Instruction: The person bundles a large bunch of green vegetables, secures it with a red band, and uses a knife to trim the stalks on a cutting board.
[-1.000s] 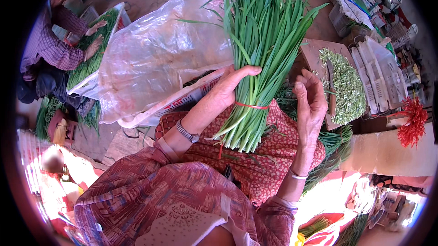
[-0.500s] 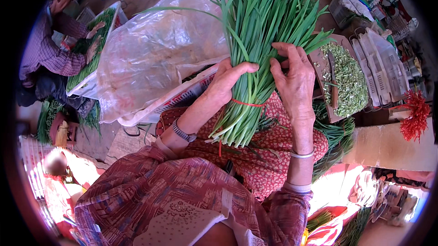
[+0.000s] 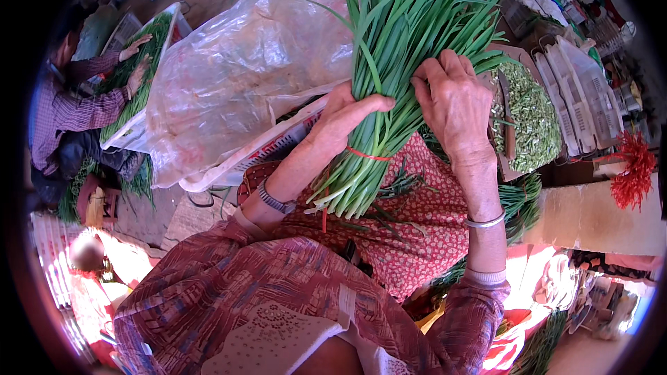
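Note:
A thick bunch of garlic chives [image 3: 396,48] slants above my lap, its leaves fanned toward the top and its pale cut ends low. A red tie [image 3: 368,155] circles the lower stems, with a loose tail hanging under them. My left hand [image 3: 351,114] is wrapped round the bunch just above the tie, thumb across the front. At the bunch's right side my right hand [image 3: 455,100] has its fingers curled and pinched on some leaves; its fingertips are partly hidden. Loose chive bits lie on the red patterned cloth [image 3: 424,215] over my lap.
Left of the bunch, clear plastic [image 3: 243,62] covers a white crate [image 3: 267,152]. A knife [image 3: 508,114] rests by chopped greens [image 3: 535,118] on a board at right. Red ties [image 3: 632,170] hang at far right. Another person [image 3: 76,104] handles greens in a crate [image 3: 174,24] at left.
My right hand has moved right and curled its fingers more tightly at the leaves. The bunch's cut ends have swung slightly left. The other person's hands have shifted over their crate.

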Tool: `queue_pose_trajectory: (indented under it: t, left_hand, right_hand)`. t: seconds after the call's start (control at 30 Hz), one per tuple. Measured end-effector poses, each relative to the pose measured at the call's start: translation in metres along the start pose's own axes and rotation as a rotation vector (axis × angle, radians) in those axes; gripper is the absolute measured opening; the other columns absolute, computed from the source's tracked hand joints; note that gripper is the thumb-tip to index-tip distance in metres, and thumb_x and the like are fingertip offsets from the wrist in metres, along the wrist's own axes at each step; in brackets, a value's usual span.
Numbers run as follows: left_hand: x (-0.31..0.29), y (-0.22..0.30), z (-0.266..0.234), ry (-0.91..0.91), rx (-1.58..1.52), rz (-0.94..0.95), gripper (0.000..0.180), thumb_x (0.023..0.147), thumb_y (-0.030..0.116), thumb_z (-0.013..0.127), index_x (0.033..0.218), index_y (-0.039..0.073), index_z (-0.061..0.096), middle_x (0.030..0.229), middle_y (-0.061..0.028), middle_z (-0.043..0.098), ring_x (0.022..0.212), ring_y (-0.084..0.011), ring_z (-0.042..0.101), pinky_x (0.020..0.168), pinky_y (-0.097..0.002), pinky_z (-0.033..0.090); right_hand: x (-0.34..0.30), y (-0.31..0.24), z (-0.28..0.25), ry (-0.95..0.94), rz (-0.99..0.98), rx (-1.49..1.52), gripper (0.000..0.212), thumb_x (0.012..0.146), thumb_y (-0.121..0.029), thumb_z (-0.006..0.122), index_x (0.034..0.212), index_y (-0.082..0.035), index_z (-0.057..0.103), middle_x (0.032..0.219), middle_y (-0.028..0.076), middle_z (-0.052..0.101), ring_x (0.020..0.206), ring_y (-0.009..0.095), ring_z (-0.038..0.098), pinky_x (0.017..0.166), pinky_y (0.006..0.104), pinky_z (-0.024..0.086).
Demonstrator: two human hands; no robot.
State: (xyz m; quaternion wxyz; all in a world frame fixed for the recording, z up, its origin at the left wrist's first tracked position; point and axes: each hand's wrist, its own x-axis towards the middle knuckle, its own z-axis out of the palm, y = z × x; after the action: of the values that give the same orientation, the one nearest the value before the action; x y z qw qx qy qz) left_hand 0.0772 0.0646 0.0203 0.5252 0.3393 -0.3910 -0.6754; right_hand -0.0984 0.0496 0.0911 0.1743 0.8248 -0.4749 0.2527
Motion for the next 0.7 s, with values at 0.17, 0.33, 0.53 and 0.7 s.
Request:
queue_pose_trajectory:
  t: [0.17, 0.33, 0.53, 0.7]
  left_hand:
    - [0.002, 0.002, -0.010, 0.003, -0.012, -0.008, 0.029, 0.082, 0.010, 0.070, 0.107, -0.002, 0.066, 0.088, -0.0057, 0.068, 0.076, -0.0124, 0.065, 0.069, -0.0272, 0.053]
    - [0.016, 0.002, -0.009, 0.006, -0.151, -0.022, 0.036, 0.080, 0.009, 0.072, 0.114, -0.002, 0.063, 0.098, -0.0089, 0.069, 0.086, -0.0169, 0.068, 0.078, -0.0315, 0.056]
    - [0.028, 0.012, -0.002, 0.049, -0.512, -0.231, 0.040, 0.083, 0.017, 0.076, 0.117, 0.002, 0.061, 0.110, -0.0107, 0.068, 0.100, -0.0236, 0.066, 0.095, -0.0410, 0.053]
    - [0.030, 0.008, 0.030, -0.018, -0.570, -0.185, 0.045, 0.085, 0.022, 0.075, 0.122, 0.002, 0.058, 0.118, -0.0125, 0.065, 0.108, -0.0258, 0.063, 0.100, -0.0442, 0.050]
  right_hand:
    - [0.002, 0.040, -0.024, 0.247, 0.170, -0.065, 0.011, 0.088, -0.018, 0.068, 0.087, -0.010, 0.061, 0.087, 0.008, 0.055, 0.085, 0.028, 0.061, 0.065, 0.0410, 0.051]
    - [-0.074, 0.125, -0.023, -0.285, 0.584, -0.282, 0.043, 0.089, -0.022, 0.069, 0.130, -0.017, 0.059, 0.102, 0.013, 0.066, 0.087, 0.036, 0.065, 0.073, 0.0475, 0.052]
    - [-0.110, 0.049, 0.016, -0.167, 0.406, 0.281, 0.085, 0.080, -0.017, 0.076, 0.152, -0.013, 0.031, 0.131, 0.020, 0.052, 0.120, 0.040, 0.051, 0.097, 0.0456, 0.047]
    - [-0.114, 0.033, 0.036, -0.057, 0.415, 0.369, 0.071, 0.084, -0.012, 0.070, 0.148, -0.011, 0.040, 0.133, 0.017, 0.052, 0.121, 0.036, 0.053, 0.099, 0.0415, 0.047]
